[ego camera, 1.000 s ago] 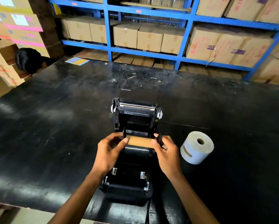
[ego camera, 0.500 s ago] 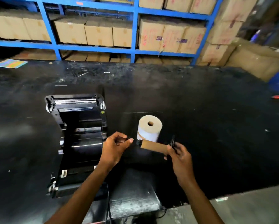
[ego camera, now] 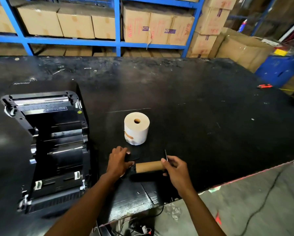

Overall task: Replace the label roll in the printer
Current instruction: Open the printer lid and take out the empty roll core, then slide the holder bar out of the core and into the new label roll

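Note:
The black label printer (ego camera: 54,147) lies open at the left of the black table (ego camera: 194,99), its roll bay empty. A full white label roll (ego camera: 137,131) stands on end in the middle. Just in front of it, the empty brown cardboard core (ego camera: 148,166) on its black spindle is held level between both hands. My right hand (ego camera: 174,169) grips the right end by the black end plate. My left hand (ego camera: 119,160) is shut on a black holder piece at the core's left end.
Blue shelving (ego camera: 117,43) full of cardboard boxes runs behind the table. More boxes (ego camera: 241,48) are stacked at the right. A red tool (ego camera: 264,86) lies near the table's far right edge. Cables (ego camera: 139,225) trail on the floor below the near edge.
Both hands lifted the empty core out of the printer and carried it right, down in front of the white roll. The view swung right, so the printer now sits at the left.

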`<state>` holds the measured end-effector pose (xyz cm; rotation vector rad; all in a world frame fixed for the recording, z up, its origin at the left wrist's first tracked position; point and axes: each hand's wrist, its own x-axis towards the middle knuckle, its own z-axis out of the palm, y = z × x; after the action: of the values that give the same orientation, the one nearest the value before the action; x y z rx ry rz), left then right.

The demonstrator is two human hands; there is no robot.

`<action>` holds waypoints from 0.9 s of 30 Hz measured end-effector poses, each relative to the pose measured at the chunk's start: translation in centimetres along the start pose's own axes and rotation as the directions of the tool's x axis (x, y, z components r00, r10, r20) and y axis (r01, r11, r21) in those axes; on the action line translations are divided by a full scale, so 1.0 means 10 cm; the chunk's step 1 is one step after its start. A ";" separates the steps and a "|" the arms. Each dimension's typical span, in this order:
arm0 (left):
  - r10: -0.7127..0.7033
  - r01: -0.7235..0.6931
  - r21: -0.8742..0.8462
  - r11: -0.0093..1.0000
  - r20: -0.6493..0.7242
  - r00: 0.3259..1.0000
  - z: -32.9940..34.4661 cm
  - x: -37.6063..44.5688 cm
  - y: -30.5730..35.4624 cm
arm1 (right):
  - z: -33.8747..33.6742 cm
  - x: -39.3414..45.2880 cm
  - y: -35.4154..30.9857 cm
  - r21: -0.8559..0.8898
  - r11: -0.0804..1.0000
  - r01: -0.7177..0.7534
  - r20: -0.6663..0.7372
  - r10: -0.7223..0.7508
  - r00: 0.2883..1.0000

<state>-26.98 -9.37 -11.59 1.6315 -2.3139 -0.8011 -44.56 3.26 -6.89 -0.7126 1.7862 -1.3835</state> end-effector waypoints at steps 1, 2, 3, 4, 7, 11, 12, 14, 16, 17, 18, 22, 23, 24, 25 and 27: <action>0.009 -0.009 -0.017 1.000 -0.020 1.000 0.00 -0.03 0.01 | 0.00 0.00 0.01 -0.004 1.000 -0.004 0.006 0.004 1.000; 0.015 -0.020 -0.063 0.998 -0.071 0.997 -0.01 -0.06 0.05 | 0.00 0.00 0.02 -0.002 1.000 -0.008 0.015 0.008 1.000; 0.010 -0.026 -0.135 0.990 -0.124 0.992 -0.04 -0.09 0.11 | 0.01 0.00 0.03 0.005 1.000 -0.012 0.024 0.012 1.000; 0.014 -0.048 -0.218 0.975 -0.153 0.988 -0.09 -0.14 0.19 | 0.02 0.01 0.04 0.016 1.000 -0.020 0.032 0.019 0.999; 0.168 -0.124 -0.319 0.940 0.115 0.979 -0.27 -0.31 0.38 | 0.09 0.03 0.04 0.055 0.998 -0.044 0.053 0.041 0.998; 0.244 -0.215 -0.133 0.967 0.264 0.933 -0.43 -0.40 0.36 | 0.11 0.14 0.04 -0.022 0.999 -0.042 0.096 0.044 0.994; 0.224 -0.204 -0.099 0.974 0.266 0.938 -0.49 -0.39 0.31 | 0.07 0.19 0.03 -0.043 0.998 -0.037 0.084 0.041 0.996; 0.172 -0.182 0.008 0.983 0.273 0.946 -0.65 -0.36 0.20 | -0.07 0.32 0.04 -0.054 0.998 -0.045 0.021 0.046 0.999; 0.119 -0.147 0.121 0.982 0.212 0.970 -0.79 -0.29 0.06 | -0.27 0.44 0.06 -0.047 0.996 -0.072 -0.075 0.068 0.995; 0.095 -0.120 0.145 0.982 0.166 0.982 -0.84 -0.26 0.02 | -0.36 0.48 0.07 -0.048 0.996 -0.080 -0.107 0.075 0.991; 0.078 -0.096 0.143 0.985 0.125 0.989 -0.85 -0.24 0.01 | -0.42 0.52 0.09 -0.054 0.995 -0.089 -0.121 0.082 0.989; 0.088 -0.103 0.121 0.987 0.123 0.988 -0.63 -0.23 0.18 | -0.28 0.44 0.19 -0.134 0.982 -0.133 0.006 0.135 0.991; 0.096 -0.117 0.129 0.985 0.155 0.983 -0.54 -0.24 0.22 | -0.21 0.41 0.24 -0.177 0.977 -0.117 0.026 0.123 0.992; 0.103 -0.131 0.145 0.981 0.183 0.978 -0.45 -0.25 0.25 | -0.14 0.38 0.30 -0.250 0.965 -0.073 0.026 0.082 0.996; 0.106 -0.142 0.164 0.976 0.209 0.972 -0.36 -0.26 0.27 | -0.09 0.35 0.35 -0.334 0.942 -0.010 0.021 0.018 1.000; 0.114 -0.163 0.201 0.966 0.234 0.966 -0.24 -0.28 0.28 | -0.02 0.28 0.38 -0.458 0.885 0.083 -0.002 -0.094 0.996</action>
<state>-27.09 -6.90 -7.69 1.5047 -2.7253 -0.7529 -46.26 2.16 -11.19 -1.0377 2.1522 -1.0290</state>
